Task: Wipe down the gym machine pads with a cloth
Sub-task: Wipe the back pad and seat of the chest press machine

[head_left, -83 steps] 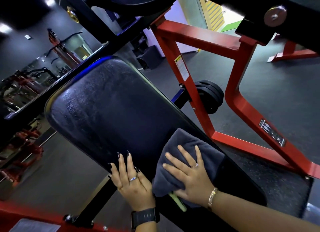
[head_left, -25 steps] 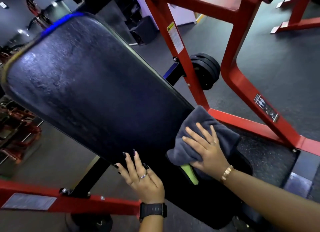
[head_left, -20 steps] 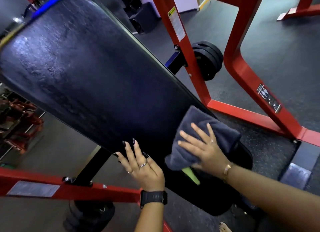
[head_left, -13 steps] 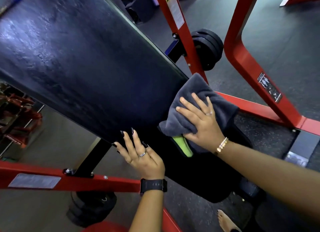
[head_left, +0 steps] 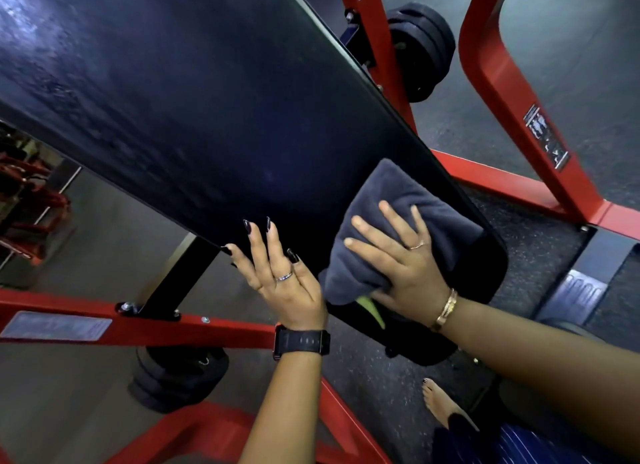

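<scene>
A long black machine pad (head_left: 194,100) slants from the upper left down to the lower right. A folded grey cloth (head_left: 412,197) with a green edge lies flat on the pad's lower end. My right hand (head_left: 398,256) presses on the cloth with fingers spread straight. My left hand (head_left: 277,273) rests on the pad's near edge beside the cloth, fingers straight, a black watch on the wrist.
Red frame bars (head_left: 512,96) stand right of the pad and another red bar (head_left: 86,321) runs below it. Black weight plates (head_left: 426,48) hang at the top right, more plates (head_left: 176,377) sit low left. My bare foot (head_left: 443,404) is on the dark floor.
My right hand slid the cloth up the pad's far edge, then back down toward its lower end. The view tipped down and closer. My left hand stayed on the pad's edge.
</scene>
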Tool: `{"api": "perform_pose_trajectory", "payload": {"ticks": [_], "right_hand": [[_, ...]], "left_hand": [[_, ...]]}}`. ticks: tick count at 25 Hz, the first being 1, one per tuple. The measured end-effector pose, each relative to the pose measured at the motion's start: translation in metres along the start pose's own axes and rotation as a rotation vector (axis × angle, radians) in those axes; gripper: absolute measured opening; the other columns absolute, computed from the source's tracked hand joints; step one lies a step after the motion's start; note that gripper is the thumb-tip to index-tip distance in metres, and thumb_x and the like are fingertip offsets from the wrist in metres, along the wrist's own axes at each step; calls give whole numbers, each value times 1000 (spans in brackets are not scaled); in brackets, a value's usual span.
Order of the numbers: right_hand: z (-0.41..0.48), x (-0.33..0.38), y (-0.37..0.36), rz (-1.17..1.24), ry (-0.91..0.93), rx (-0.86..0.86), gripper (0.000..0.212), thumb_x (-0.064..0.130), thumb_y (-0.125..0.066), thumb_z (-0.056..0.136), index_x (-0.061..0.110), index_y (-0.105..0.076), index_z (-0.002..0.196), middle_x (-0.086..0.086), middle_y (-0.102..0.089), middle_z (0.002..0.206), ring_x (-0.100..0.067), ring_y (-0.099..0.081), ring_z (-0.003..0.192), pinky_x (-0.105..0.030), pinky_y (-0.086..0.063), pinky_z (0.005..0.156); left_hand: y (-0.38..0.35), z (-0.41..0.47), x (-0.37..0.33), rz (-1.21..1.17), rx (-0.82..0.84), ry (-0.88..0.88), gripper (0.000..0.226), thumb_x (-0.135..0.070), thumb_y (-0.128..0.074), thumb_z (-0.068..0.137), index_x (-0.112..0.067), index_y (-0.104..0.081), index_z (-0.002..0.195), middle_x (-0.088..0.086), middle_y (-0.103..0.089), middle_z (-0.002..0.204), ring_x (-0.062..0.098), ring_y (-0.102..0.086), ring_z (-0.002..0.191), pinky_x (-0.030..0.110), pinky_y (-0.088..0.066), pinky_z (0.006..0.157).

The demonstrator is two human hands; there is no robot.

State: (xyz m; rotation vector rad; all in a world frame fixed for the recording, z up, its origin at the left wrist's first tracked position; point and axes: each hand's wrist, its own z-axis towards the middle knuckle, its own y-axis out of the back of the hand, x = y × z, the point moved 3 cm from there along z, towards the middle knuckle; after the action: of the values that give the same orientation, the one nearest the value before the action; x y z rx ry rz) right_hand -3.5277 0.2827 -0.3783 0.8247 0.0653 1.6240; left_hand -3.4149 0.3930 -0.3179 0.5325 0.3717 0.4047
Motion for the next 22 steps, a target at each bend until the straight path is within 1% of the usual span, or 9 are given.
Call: {"api": "perform_pose_trajectory", "payload": {"ticks": [3,6,10,13,15,17,19,21,22], "right_hand": [[-32,8,-9,-13,118,67,44,40,-45,92,24,-49,132,1,-44,143,-32,-32,138,-64,-22,106],[-86,-15,-7,-89,309,211,45,39,-43,94,27,-43,137,4,-38,147,-28,-31,139,-63,-26,105],[-65,-30,3,-131,126,97,44,42,-44,96,23,-43,136,0,-41,145,-31,-33,136,-64,-30,101],[-25,-12,-3,-56,32,-12,43,45,-44,95,20,-48,130,-3,-45,141,-34,-34,135,-64,-24,105],[-35,-10,-8,-51,117,8,44,40,-49,93,21,-47,132,0,-43,143,-33,-34,136,-62,-24,106],[-70,-21,-9,-107,262,124,50,35,-53,89,24,-42,137,3,-37,147,-30,-31,138,-60,-23,108],[-92,-31,-5,-157,296,209,59,39,-55,87,28,-34,142,6,-28,152,-27,-24,142,-58,-22,109],[-69,-30,0,-128,142,159,58,47,-47,90,28,-30,142,5,-24,155,-27,-19,143,-59,-20,109],[-48,-28,1,-85,47,116,56,51,-42,92,27,-33,141,3,-28,153,-29,-19,142,-60,-18,109]], "left_hand": [[-2,-1,0,-7,-21,-51,44,-30,-25,100,-3,-39,133,-21,-12,154,13,4,145,37,-5,118],[-4,-6,-3,-25,-42,-30,42,-16,-31,95,-2,-38,134,-19,-13,154,14,4,145,39,-6,118],[-8,-11,-4,-30,-41,22,42,-10,-33,93,1,-40,132,-6,-24,153,14,6,145,39,-8,118],[-10,-18,-9,-5,-19,23,44,-29,-24,101,-3,-40,133,-16,-14,155,14,7,145,40,-7,118],[-12,-26,-11,11,17,16,42,-27,-25,100,-5,-40,133,-19,-10,155,15,8,145,42,-7,118],[-13,-39,-11,27,72,8,42,-22,-29,96,-7,-39,134,-19,-9,155,17,10,145,45,-6,118],[-14,-52,-11,43,125,-10,42,-25,-28,97,-10,-40,134,-19,-9,155,18,11,145,47,-4,118],[-17,-58,-9,69,151,-24,42,-31,-24,99,-13,-41,133,-20,-9,155,19,10,145,44,-2,118],[-17,-60,-10,72,160,-19,43,-33,-24,99,-14,-42,133,-20,-10,155,19,10,145,44,-2,118]]}}
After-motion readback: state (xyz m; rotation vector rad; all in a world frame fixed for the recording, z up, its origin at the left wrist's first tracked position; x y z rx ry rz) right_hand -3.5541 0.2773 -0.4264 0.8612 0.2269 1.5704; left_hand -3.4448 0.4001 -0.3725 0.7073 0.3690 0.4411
